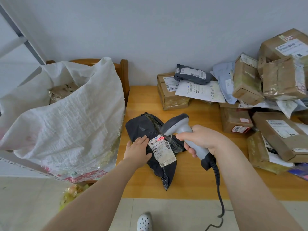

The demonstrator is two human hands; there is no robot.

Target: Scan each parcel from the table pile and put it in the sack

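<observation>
Lying under the left hand (138,150), black parcel (140,127) (scanner (180,126) just above)

A wooden chair (124,72) can be seen at the back left, set in front of a plain pale wall (150,30). A grey metal frame (25,40) is slanted across the top left corner, with a white perforated metal strip (25,165) lower down that side. The floor (25,197) is tiled in beige, a crumpled yellow plastic bag (70,195) is dumped on it, and a white holey clog (144,221) is planted at the bottom edge
</observation>
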